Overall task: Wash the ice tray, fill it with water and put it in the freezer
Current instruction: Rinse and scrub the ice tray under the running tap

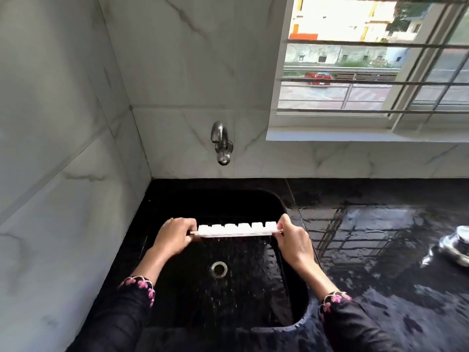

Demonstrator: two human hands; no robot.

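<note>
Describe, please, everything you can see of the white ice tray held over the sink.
The ice tray is white, plastic by its look, long and narrow. Six rounded cell bottoms show in a row above a thin flat rim, so it seems turned open side down. It is held level over the black sink. The left hand grips one short end, the right hand the other. Droplets fall beneath it.
</note>
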